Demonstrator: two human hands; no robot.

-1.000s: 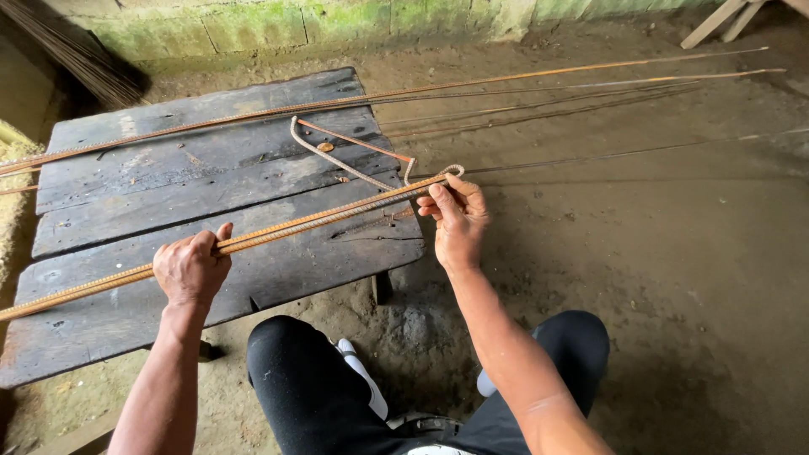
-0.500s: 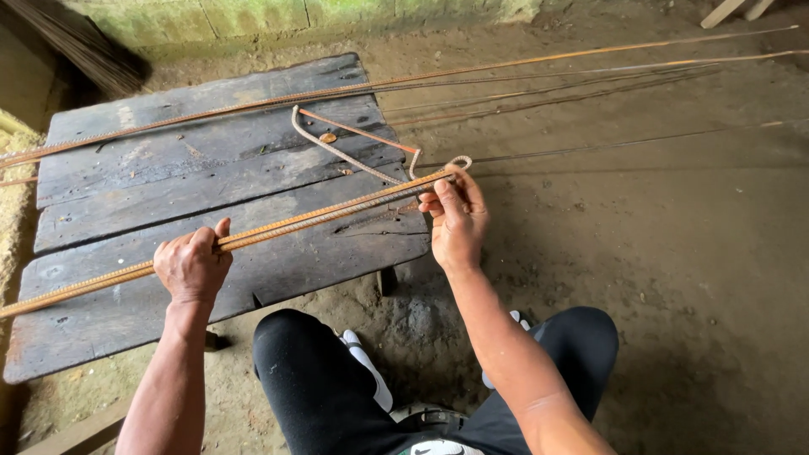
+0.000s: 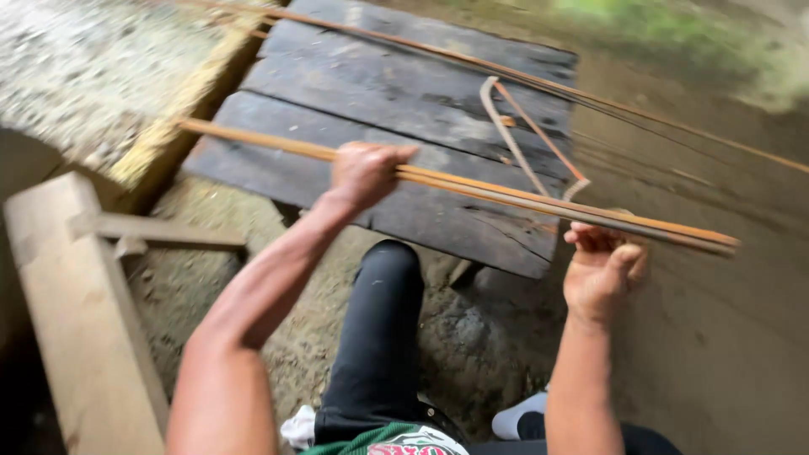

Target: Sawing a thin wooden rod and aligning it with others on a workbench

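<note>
A bundle of thin rusty rods (image 3: 506, 192) runs from the left across the dark plank table (image 3: 404, 101) and ends in the air past the table's right edge. The left hand (image 3: 364, 173) is clenched around the rods over the near planks. The right hand (image 3: 602, 270) sits just under the rods' right end, fingers curled up toward them; whether it grips them or only props them cannot be told through the blur. On the table just beyond the rods lies a bent rod triangle (image 3: 527, 139), its point turned toward the rods' right end. Farther off a long rod (image 3: 539, 80) lies slantwise across the planks and reaches out over the ground to the right.

The table is made of rough, weathered boards and stands on a packed dirt floor (image 3: 716, 354). To the left are a pale wooden frame (image 3: 80, 295) and a rough concrete block (image 3: 93, 76). The person's legs in dark trousers (image 3: 379, 337) show near the bottom.

Against the frame half a second ago, the view has swung left and is blurred, and the rods' right end has come away from the table edge, with the right hand now below it instead of on top.
</note>
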